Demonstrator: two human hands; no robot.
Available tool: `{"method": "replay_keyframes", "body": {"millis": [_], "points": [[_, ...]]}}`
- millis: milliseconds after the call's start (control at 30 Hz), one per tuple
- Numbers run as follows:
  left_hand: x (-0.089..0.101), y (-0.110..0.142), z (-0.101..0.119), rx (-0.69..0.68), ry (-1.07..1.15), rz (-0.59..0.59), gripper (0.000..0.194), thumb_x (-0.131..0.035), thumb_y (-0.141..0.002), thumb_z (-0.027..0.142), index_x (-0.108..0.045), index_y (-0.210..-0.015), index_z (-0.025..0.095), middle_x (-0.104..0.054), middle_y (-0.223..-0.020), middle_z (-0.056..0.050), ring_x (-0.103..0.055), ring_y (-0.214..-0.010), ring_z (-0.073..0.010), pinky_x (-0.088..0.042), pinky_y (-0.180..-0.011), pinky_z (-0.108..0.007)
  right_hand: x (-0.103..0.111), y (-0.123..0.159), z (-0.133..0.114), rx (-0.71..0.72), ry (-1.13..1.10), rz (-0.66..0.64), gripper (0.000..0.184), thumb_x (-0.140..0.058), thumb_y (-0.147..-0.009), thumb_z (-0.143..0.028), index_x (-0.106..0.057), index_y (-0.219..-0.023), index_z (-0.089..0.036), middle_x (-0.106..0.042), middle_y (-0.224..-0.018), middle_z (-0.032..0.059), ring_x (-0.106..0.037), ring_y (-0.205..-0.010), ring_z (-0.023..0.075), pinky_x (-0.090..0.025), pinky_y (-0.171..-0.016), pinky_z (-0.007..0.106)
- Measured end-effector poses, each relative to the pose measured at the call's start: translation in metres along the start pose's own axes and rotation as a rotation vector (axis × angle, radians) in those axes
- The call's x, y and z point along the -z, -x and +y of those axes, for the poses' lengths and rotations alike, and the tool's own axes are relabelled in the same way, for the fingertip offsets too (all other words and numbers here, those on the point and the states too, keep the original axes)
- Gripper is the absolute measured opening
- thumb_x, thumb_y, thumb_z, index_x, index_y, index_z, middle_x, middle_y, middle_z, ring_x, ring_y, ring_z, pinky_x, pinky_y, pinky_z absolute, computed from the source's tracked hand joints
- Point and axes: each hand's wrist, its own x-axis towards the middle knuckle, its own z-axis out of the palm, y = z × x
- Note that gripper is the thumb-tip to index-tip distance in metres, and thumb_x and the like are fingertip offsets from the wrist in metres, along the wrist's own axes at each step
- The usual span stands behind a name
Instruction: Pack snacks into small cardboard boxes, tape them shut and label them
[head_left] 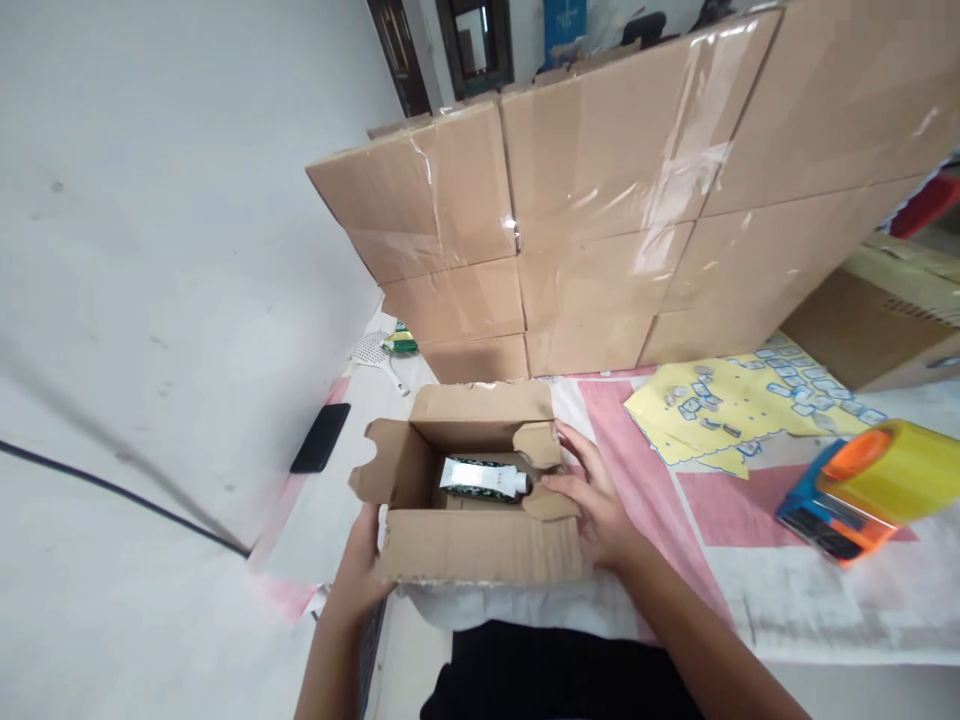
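A small cardboard box (pixel 480 548) with its flaps up stands near the table's front edge. Inside it lies a white tube (pixel 480 476) with a white cap and a dark patterned border, cap toward the right. My left hand (pixel 364 570) grips the box's left end; its fingertips are partly hidden behind the box. With thumb on the right flap and fingers behind it, my right hand (pixel 592 495) holds the other end.
Joined cardboard boxes (pixel 600 210) form a wall behind. A tape dispenser (pixel 847 500) with yellow tape and a yellow sheet with stickers (pixel 720 410) lie to the right. A black phone (pixel 320 438) and a white perforated paddle (pixel 379 352) are left, beside the white wall (pixel 150 250).
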Motion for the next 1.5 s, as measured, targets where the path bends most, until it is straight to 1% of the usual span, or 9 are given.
{"method": "replay_keyframes", "body": {"millis": [167,333,500,633,767,933,1067,1333,1500], "points": [[-0.02,-0.018,0.026,-0.206,-0.047,-0.013,0.052,-0.053,-0.094,0.066,-0.067,-0.127,0.028,-0.054,-0.144,-0.012,-0.048,-0.138,-0.0333,-0.041,-0.116,-0.053,0.018,-0.004,-0.003,0.14,-0.001,0.066,0.026,-0.069,-0.087,-0.039,-0.072,-0.111,-0.031,-0.036,-0.161,0.0027,-0.033,-0.152,0.0393,-0.031,-0.125,0.061],[-0.048,-0.025,0.039,0.014,0.089,0.222,0.033,-0.064,-0.094,0.048,-0.067,-0.118,0.026,-0.065,-0.12,-0.008,-0.06,-0.12,-0.0276,-0.048,-0.107,-0.045,0.021,-0.012,-0.008,-0.023,-0.171,0.167,0.036,-0.058,-0.097,-0.047,-0.062,-0.13,-0.032,-0.03,-0.163,0.0072,-0.037,-0.15,0.0369,-0.033,-0.122,0.062],[-0.062,-0.021,0.043,0.123,0.139,0.296,0.055,-0.067,-0.092,0.041,-0.052,-0.144,0.033,-0.048,-0.156,-0.007,-0.051,-0.139,-0.0292,-0.048,-0.11,-0.043,0.018,-0.011,0.0,-0.237,-0.424,0.069,0.076,-0.061,-0.097,-0.041,-0.022,-0.162,-0.041,-0.038,-0.163,0.0073,-0.037,-0.152,0.0304,-0.032,-0.124,0.059],[-0.058,-0.02,0.05,0.057,-0.004,0.305,0.063,-0.066,-0.093,0.034,-0.044,-0.152,0.034,-0.035,-0.165,-0.01,-0.041,-0.149,-0.0307,-0.047,-0.113,-0.046,0.022,-0.012,0.001,-0.03,-0.344,0.094,0.065,-0.055,-0.099,-0.028,-0.034,-0.157,-0.046,-0.055,-0.144,0.0037,-0.048,-0.143,0.0273,-0.034,-0.122,0.056],[-0.044,-0.025,0.065,-0.317,-0.287,0.353,0.08,-0.07,-0.091,0.021,-0.031,-0.16,0.035,-0.037,-0.165,-0.011,-0.037,-0.152,-0.0287,-0.037,-0.121,-0.052,0.032,-0.019,-0.004,0.035,-0.129,0.0,0.044,-0.052,-0.099,-0.031,-0.057,-0.143,-0.036,-0.064,-0.124,0.0066,-0.047,-0.137,0.0309,-0.039,-0.116,0.056],[-0.065,-0.035,0.116,-0.548,-0.649,-0.231,0.076,-0.074,-0.088,0.049,-0.044,-0.155,0.027,-0.053,-0.156,-0.008,-0.046,-0.147,-0.0316,-0.028,-0.126,-0.053,0.035,-0.025,-0.012,0.037,0.003,-0.02,0.039,-0.048,-0.101,-0.037,-0.061,-0.137,-0.031,-0.067,-0.125,0.0081,-0.049,-0.136,0.0331,-0.042,-0.111,0.056],[-0.102,-0.042,0.136,-0.429,-0.734,-0.299,0.08,-0.075,-0.085,0.048,-0.045,-0.155,0.023,-0.045,-0.161,-0.012,-0.041,-0.148,-0.0423,-0.036,-0.118,-0.064,0.042,-0.011,-0.025,-0.031,0.097,0.049,0.049,-0.05,-0.102,-0.032,-0.048,-0.15,-0.03,-0.068,-0.13,0.0086,-0.055,-0.134,0.0299,-0.043,-0.114,0.053],[-0.113,-0.044,0.104,-0.618,-0.589,-0.107,0.077,-0.06,-0.093,0.056,-0.038,-0.159,0.025,-0.053,-0.156,-0.013,-0.051,-0.141,-0.0427,-0.032,-0.119,-0.061,0.194,0.066,-0.02,-0.241,0.418,1.25,0.05,-0.075,-0.082,-0.04,-0.052,-0.125,-0.024,-0.06,-0.126,0.0081,-0.06,-0.125,0.0262,-0.045,-0.112,0.052],[-0.113,-0.044,0.114,-0.691,-0.429,-0.001,0.07,-0.068,-0.089,0.049,-0.049,-0.152,0.025,-0.058,-0.151,-0.011,-0.053,-0.14,-0.0379,-0.033,-0.121,-0.052,0.259,0.075,0.008,-0.655,-0.046,1.048,0.069,-0.085,-0.068,-0.052,-0.053,-0.122,-0.022,-0.069,-0.1,0.0031,-0.071,-0.086,0.022,-0.059,-0.082,0.04]]}}
